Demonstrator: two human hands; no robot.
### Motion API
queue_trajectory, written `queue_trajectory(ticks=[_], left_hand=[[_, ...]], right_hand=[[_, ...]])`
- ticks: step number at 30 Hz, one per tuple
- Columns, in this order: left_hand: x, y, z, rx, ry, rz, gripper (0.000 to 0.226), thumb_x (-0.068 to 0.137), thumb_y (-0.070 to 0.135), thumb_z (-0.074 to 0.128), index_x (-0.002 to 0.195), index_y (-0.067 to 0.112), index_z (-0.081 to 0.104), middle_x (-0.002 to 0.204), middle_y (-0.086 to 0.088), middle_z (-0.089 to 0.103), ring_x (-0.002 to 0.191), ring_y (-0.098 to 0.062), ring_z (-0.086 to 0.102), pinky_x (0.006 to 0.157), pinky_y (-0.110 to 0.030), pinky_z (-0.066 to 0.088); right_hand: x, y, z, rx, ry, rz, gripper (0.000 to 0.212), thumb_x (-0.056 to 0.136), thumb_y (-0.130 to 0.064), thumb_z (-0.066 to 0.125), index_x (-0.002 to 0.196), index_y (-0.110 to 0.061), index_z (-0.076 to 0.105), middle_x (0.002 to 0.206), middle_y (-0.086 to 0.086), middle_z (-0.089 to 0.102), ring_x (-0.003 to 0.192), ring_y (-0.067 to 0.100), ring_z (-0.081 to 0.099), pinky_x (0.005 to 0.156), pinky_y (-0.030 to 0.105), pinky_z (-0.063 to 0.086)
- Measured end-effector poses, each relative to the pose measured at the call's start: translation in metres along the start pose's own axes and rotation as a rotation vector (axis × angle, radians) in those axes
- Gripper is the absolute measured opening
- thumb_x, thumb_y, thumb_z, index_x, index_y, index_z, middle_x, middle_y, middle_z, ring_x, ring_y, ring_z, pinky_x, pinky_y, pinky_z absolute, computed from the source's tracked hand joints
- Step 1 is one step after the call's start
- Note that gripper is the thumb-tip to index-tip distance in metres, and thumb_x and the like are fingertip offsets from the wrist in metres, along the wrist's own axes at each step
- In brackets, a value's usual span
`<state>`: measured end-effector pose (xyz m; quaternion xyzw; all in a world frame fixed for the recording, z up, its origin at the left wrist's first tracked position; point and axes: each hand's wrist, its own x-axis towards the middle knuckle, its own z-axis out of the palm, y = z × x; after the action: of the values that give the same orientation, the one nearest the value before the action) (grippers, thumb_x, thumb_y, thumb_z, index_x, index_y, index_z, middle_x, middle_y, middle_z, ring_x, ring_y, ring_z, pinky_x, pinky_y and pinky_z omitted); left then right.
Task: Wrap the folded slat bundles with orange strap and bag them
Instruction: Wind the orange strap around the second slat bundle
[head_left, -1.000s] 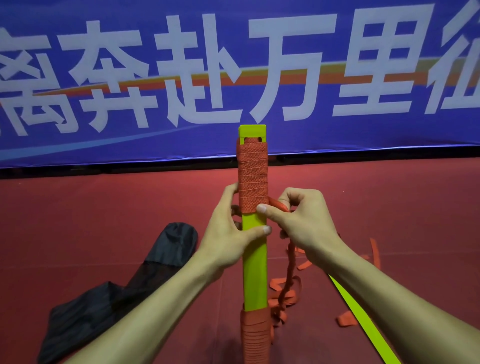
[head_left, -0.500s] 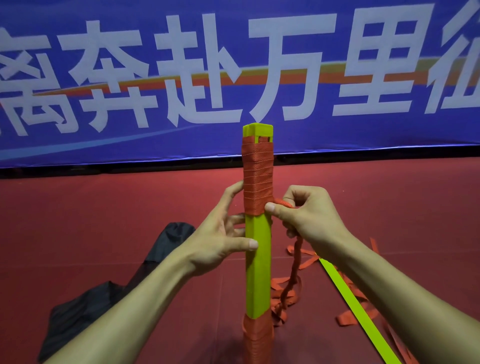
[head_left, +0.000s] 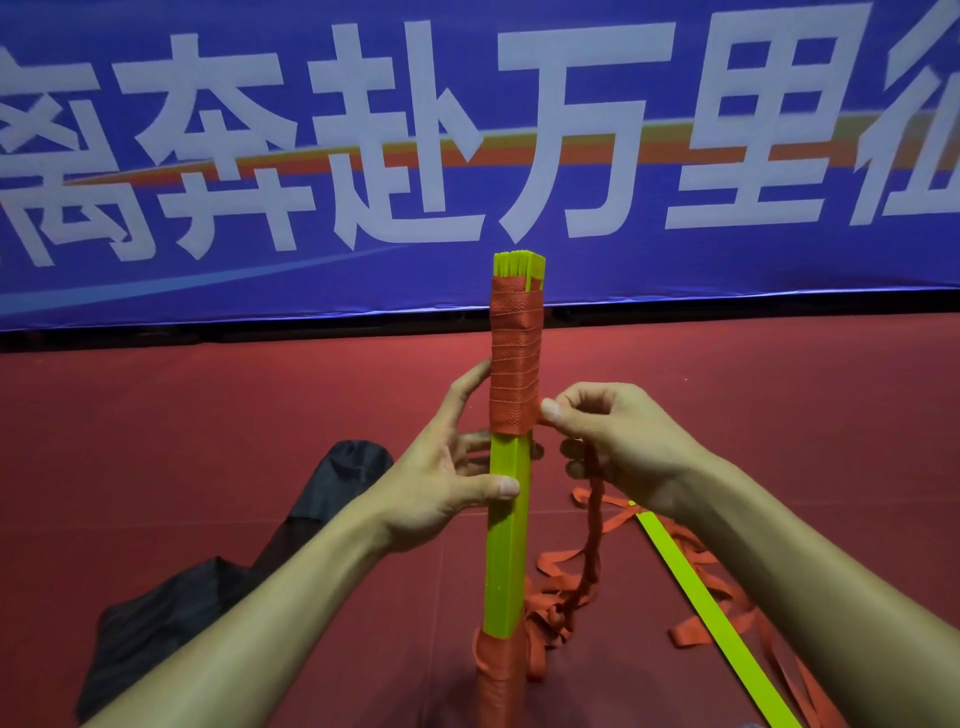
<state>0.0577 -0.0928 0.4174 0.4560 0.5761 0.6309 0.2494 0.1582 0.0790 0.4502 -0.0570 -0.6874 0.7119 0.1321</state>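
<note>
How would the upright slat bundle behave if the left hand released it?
Likely to tip: the slat bundle stands tall and narrow, steadied by the left hand. Probably stiff, since its bare middle shows no bend. The orange strap in the right hand hangs floppy.

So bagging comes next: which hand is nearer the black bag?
Left. The left hand holds the slat bundle just right of the black bag; the right hand pinches the orange strap on the bundle's far side.
</note>
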Motion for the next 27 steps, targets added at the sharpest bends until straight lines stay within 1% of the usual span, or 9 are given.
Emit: queue_trajectory(ticks=[2,4,10,13,16,18,20,23,27], left_hand=[[0.001,0.000,-0.003,-0.014,0.025,0.004,0.089,0.067,0.015,0.081,0.118,0.077,0.042,0.110,-0.014,0.073,0.103,-0.023,0.070,0.080,-0.040,0.055],[0.001,-0.001,-0.005,-0.023,0.015,0.014,0.089,0.068,0.015,0.081,0.120,0.076,0.042,0.109,-0.014,0.073,0.101,-0.025,0.069,0.080,-0.042,0.055],[0.002,-0.003,-0.008,-0.052,0.013,0.021,0.090,0.066,0.012,0.082,0.120,0.074,0.044,0.111,-0.018,0.072,0.099,-0.028,0.070,0.076,-0.039,0.056],[0.002,-0.003,-0.010,-0.061,0.015,0.026,0.091,0.065,0.012,0.082,0.121,0.073,0.045,0.111,-0.018,0.072,0.102,-0.030,0.070,0.079,-0.041,0.056],[0.003,-0.005,-0.010,-0.054,0.018,0.023,0.092,0.065,0.011,0.082,0.124,0.070,0.044,0.111,-0.017,0.072,0.106,-0.029,0.069,0.079,-0.040,0.056],[0.003,-0.006,-0.010,-0.044,0.026,0.022,0.094,0.064,0.011,0.082,0.129,0.065,0.041,0.111,-0.016,0.073,0.111,-0.028,0.068,0.080,-0.039,0.056],[0.003,-0.006,-0.010,-0.034,0.034,0.021,0.094,0.063,0.012,0.083,0.129,0.065,0.041,0.110,-0.014,0.073,0.111,-0.027,0.068,0.080,-0.037,0.056],[0.002,-0.005,-0.011,-0.033,0.036,0.024,0.093,0.062,0.012,0.084,0.123,0.071,0.044,0.110,-0.013,0.073,0.112,-0.028,0.068,0.080,-0.038,0.056],[0.002,-0.004,-0.009,-0.022,0.033,0.017,0.092,0.060,0.016,0.089,0.119,0.073,0.047,0.110,-0.012,0.073,0.112,-0.029,0.068,0.081,-0.039,0.057]], right_hand=[[-0.001,-0.003,-0.004,0.152,-0.117,0.084,0.024,0.079,-0.027,0.068,0.083,-0.009,0.053,0.065,0.002,0.048,0.051,0.011,0.044,0.054,0.026,0.042],[0.000,-0.003,-0.009,0.250,-0.202,0.151,0.020,0.080,-0.021,0.071,0.084,-0.010,0.055,0.072,0.006,0.053,0.059,0.016,0.052,0.061,0.030,0.046],[0.001,-0.004,-0.019,0.326,-0.270,0.267,0.017,0.069,-0.008,0.060,0.086,-0.011,0.058,0.076,0.008,0.058,0.069,0.018,0.058,0.076,0.043,0.056],[0.000,-0.005,-0.023,0.357,-0.310,0.264,0.022,0.068,-0.004,0.064,0.088,-0.009,0.060,0.078,0.009,0.061,0.070,0.018,0.061,0.072,0.043,0.058],[0.001,-0.001,-0.027,0.338,-0.384,0.235,0.045,0.051,-0.006,0.092,0.089,-0.010,0.066,0.081,0.010,0.062,0.072,0.018,0.065,0.070,0.043,0.058],[0.000,0.000,-0.027,0.296,-0.382,0.211,0.051,0.044,-0.010,0.097,0.085,-0.011,0.067,0.080,0.010,0.058,0.071,0.018,0.063,0.065,0.039,0.057],[0.000,-0.001,-0.024,0.261,-0.362,0.209,0.047,0.047,-0.008,0.095,0.084,-0.011,0.065,0.078,0.009,0.054,0.069,0.018,0.059,0.058,0.033,0.055],[-0.002,-0.006,-0.017,0.192,-0.334,0.198,0.026,0.069,0.003,0.077,0.079,-0.012,0.059,0.075,0.010,0.048,0.065,0.019,0.051,0.050,0.028,0.052],[-0.003,-0.007,-0.011,0.005,-0.198,0.110,0.025,0.080,0.006,0.069,0.076,-0.008,0.048,0.059,0.008,0.055,0.052,0.019,0.055,0.044,0.024,0.050]])
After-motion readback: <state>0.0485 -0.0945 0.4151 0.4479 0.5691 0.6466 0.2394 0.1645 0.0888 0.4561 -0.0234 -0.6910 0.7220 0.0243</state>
